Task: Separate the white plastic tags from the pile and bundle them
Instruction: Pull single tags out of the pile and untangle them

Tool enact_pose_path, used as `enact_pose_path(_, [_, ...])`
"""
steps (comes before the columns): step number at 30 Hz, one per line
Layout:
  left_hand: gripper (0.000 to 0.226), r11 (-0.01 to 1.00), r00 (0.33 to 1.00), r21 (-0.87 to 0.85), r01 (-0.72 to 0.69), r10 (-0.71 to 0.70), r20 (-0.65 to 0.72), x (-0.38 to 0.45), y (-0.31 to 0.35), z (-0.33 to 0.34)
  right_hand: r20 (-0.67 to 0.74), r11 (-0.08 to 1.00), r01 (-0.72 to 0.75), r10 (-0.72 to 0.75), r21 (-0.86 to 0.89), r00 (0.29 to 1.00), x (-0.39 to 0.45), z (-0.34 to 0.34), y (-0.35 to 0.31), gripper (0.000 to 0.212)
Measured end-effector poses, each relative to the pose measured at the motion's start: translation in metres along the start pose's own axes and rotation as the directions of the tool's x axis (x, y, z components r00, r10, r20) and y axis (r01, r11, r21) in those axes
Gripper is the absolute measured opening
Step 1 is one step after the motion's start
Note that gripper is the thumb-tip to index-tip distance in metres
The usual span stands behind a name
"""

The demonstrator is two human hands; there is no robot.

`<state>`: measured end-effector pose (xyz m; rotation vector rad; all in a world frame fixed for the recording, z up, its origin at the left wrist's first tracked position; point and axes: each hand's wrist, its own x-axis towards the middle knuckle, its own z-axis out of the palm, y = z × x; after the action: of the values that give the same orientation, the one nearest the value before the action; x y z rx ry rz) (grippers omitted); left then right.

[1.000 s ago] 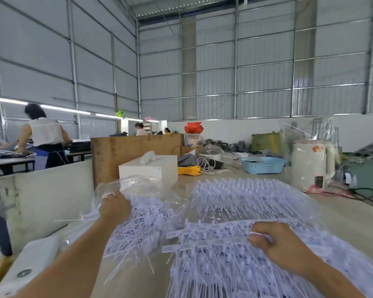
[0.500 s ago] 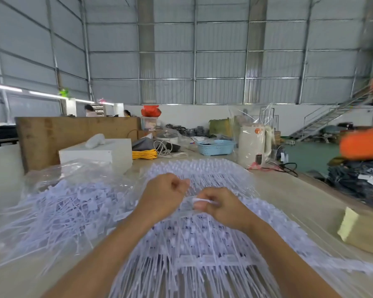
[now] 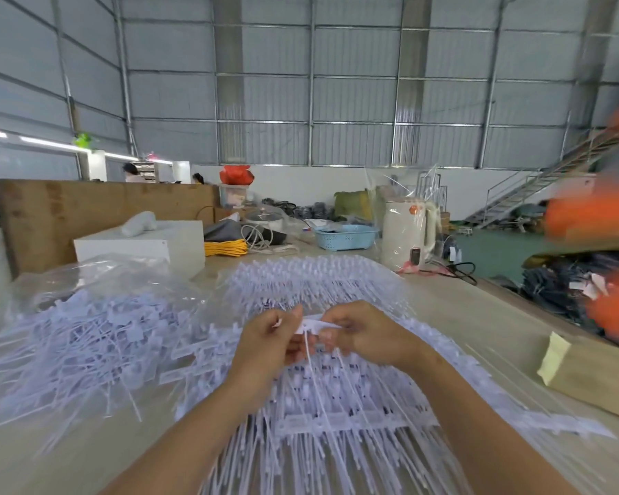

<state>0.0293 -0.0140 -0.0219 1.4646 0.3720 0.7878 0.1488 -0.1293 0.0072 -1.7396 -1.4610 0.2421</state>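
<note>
A big pile of white plastic tags joined in strips (image 3: 336, 405) covers the table in front of me. A second heap of loose white tags (image 3: 86, 337) lies to the left, partly in a clear plastic bag. My left hand (image 3: 268, 337) and my right hand (image 3: 365, 334) meet above the middle pile. Between them they pinch a strip of white tags (image 3: 313, 325), whose thin tails hang down between the hands.
A white box (image 3: 140, 244) and a wooden board (image 3: 86, 212) stand at the back left. Behind the pile are yellow cable, a blue basket (image 3: 347, 235) and a wrapped white kettle (image 3: 406, 234). A cardboard box (image 3: 594, 376) lies at the right. Blurred orange shapes fill the right edge.
My left hand left the bagged heap and came across to meet the right hand. Both now hold one strip, lifted slightly above the pile. The camera turned right.
</note>
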Motion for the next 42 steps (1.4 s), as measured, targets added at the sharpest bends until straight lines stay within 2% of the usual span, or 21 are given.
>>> enact_pose_path(2, [0.025,0.986,0.993,-0.132,0.103,-0.094,0.070,-0.004,0.002,0.002,-0.045,0.999,0.009,-0.011,-0.046,0.999,0.002,-0.001,0.001,0.015])
enact_pose_path(3, [0.022,0.986,0.991,-0.126,0.113,-0.103,0.084,-0.005,0.002,0.003,-0.044,0.998,0.010,-0.013,-0.059,0.999,0.003,0.000,0.002,0.015])
enact_pose_path(8, [0.021,0.999,0.999,0.040,0.015,-0.017,0.044,-0.009,-0.001,0.007,0.094,0.999,-0.042,0.039,0.026,0.995,-0.002,0.005,-0.003,0.029])
enact_pose_path(11, [0.022,0.999,0.998,0.039,0.023,-0.026,0.063,-0.008,0.001,0.005,0.075,1.000,0.000,0.000,0.005,0.997,-0.002,0.009,-0.005,0.029])
enact_pose_path(13, [0.022,0.999,0.995,0.022,0.035,-0.037,0.096,-0.007,0.004,0.003,0.077,1.000,-0.007,0.005,0.023,0.997,-0.001,0.009,-0.005,0.028])
enact_pose_path(17, [0.024,0.997,0.977,0.061,0.038,-0.050,0.208,-0.008,0.011,-0.002,0.178,0.988,-0.101,0.080,0.117,0.981,-0.003,0.003,-0.005,0.028])
enact_pose_path(19, [0.024,0.992,0.958,0.116,0.047,-0.077,0.277,-0.010,0.014,-0.004,0.229,0.991,-0.125,0.113,0.037,0.967,-0.004,-0.001,-0.004,0.017])
enact_pose_path(21, [0.023,0.987,0.943,0.156,0.047,-0.095,0.319,-0.011,0.017,-0.007,0.261,0.991,-0.126,0.130,-0.032,0.956,-0.005,-0.002,-0.006,0.017])
enact_pose_path(22, [0.023,0.989,0.941,0.141,0.050,-0.094,0.326,-0.011,0.018,-0.007,0.267,0.991,-0.130,0.127,-0.005,0.955,-0.005,-0.004,-0.007,0.015])
enact_pose_path(25, [0.019,0.994,0.935,-0.015,0.111,-0.099,0.342,-0.009,0.021,-0.006,0.246,0.988,-0.090,0.057,0.124,0.968,-0.005,-0.009,-0.016,0.037])
enact_pose_path(28, [0.019,0.947,0.868,-0.222,0.230,-0.097,0.486,-0.011,0.024,-0.011,0.265,0.964,-0.029,-0.044,0.264,0.963,-0.007,-0.015,-0.015,0.023])
enact_pose_path(30, [0.027,0.895,0.824,-0.341,0.289,-0.052,0.564,-0.010,0.027,-0.018,0.181,0.926,-0.013,-0.060,0.376,0.982,-0.012,-0.025,-0.009,0.019])
enact_pose_path(32, [0.026,0.876,0.868,-0.400,0.270,-0.041,0.496,-0.005,0.027,-0.020,0.021,0.882,0.009,-0.022,0.471,1.000,-0.015,-0.035,-0.001,0.016])
enact_pose_path(34, [0.022,0.921,0.949,-0.343,0.187,-0.079,0.305,0.002,0.017,-0.015,-0.120,0.862,0.029,0.038,0.506,0.992,-0.013,-0.035,0.004,0.018])
enact_pose_path(35, [0.018,0.943,0.971,-0.292,0.159,-0.096,0.219,0.005,0.010,-0.011,-0.142,0.868,0.034,0.042,0.496,0.989,-0.010,-0.031,0.004,0.014])
enact_pose_path(37, [0.011,0.970,0.985,-0.203,0.133,-0.107,0.138,0.006,-0.002,-0.007,-0.064,0.927,0.021,0.004,0.374,0.998,-0.003,-0.015,0.000,0.010])
enact_pose_path(39, [0.011,0.992,0.989,-0.096,0.086,-0.073,0.132,0.006,-0.007,-0.006,0.045,0.972,0.027,-0.038,0.235,0.998,0.002,0.005,-0.005,0.013])
enact_pose_path(42, [0.009,0.998,0.993,0.068,0.007,-0.015,0.115,0.007,-0.007,-0.007,0.000,0.990,0.059,-0.060,0.127,0.998,0.006,0.025,-0.012,0.022])
